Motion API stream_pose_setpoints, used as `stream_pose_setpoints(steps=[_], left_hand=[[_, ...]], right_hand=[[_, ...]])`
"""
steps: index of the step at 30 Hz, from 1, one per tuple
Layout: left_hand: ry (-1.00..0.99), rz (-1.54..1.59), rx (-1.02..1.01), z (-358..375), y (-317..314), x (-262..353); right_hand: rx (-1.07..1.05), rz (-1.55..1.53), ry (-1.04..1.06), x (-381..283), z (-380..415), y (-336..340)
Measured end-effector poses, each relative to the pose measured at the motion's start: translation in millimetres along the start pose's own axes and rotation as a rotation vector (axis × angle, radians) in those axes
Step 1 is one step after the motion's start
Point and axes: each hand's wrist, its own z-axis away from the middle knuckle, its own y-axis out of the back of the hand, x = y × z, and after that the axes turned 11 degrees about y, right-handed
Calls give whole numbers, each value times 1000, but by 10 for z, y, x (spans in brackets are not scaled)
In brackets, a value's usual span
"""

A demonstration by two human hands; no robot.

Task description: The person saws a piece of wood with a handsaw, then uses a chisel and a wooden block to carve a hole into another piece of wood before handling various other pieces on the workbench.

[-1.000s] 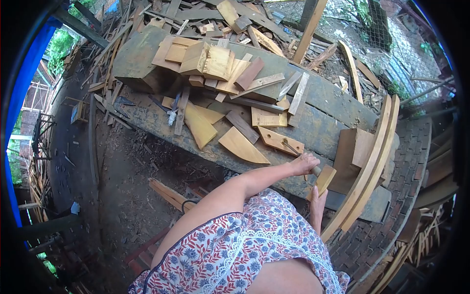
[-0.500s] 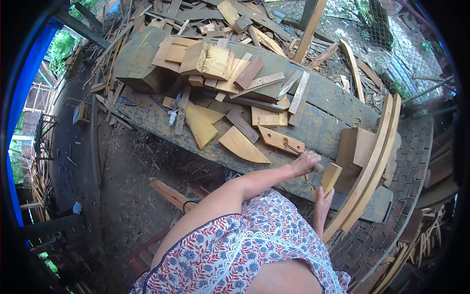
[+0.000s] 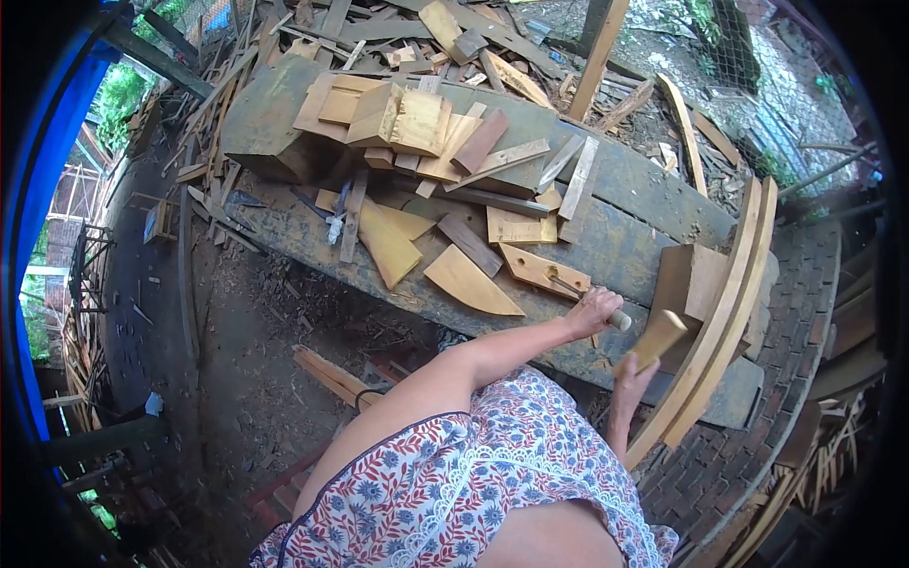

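Observation:
My left hand (image 3: 592, 310) is closed around a tool (image 3: 617, 321) with a round pale handle end; a thin metal shaft sticks out up-left of the fist over a tan board (image 3: 540, 270). Just below and to the right, my right hand (image 3: 627, 377) grips a small tan wood piece (image 3: 656, 340), held tilted at the front edge of the grey workbench (image 3: 625, 204). The two hands are close together, the handle end nearly touching the wood piece.
Several cut wood offcuts (image 3: 417, 123) lie heaped on the bench, with a curved wedge (image 3: 469, 281) near my left arm. Two long curved slats (image 3: 724, 312) lean against a wood block (image 3: 689, 279) at right. Scrap timber and shavings cover the dirt floor (image 3: 246, 360); brick paving (image 3: 739, 454) lies at right.
My right hand has shifted the small wood piece to the right and tilted it more. My left hand with the tool has moved slightly right along the bench edge.

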Motion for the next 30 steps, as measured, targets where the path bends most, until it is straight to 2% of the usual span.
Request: stream_pose_setpoints(steps=[1,3,4,7,9,11,13,14,18,23,24,26,30], left_hand=[[-11,-18,11,14,-31,-23],[-27,-34,27,-2,-45,-47],[-21,-10,36,-11,-9,-45],[29,57,31,2,107,14],[143,12,207,-37,287,93],[130,-7,221,-53,494,56],[195,95,300,-44,689,0],[190,97,294,-36,796,-26],[383,57,433,46,1181,-63],[561,-3,680,84,1241,-180],[562,-2,680,93,1247,-185],[663,-4,704,107,1256,-205],[677,-5,761,119,1192,-386]], right_hand=[[4,2,1,-49,15,3],[-252,253,39,-299,58,-17],[-254,159,-23,-469,55,-4],[-176,115,12,-289,21,14],[-160,95,-2,-410,-40,-3],[-142,74,-15,-555,-151,-10],[-210,129,65,-695,-307,-10],[-233,156,117,-785,-400,-17],[-283,184,225,-1408,-766,-160],[-490,144,308,-2203,-1009,-448],[-491,146,307,-2277,-1036,-533],[-586,209,575,-2392,-1074,-702],[-732,322,654,-2375,-1082,-1163]])
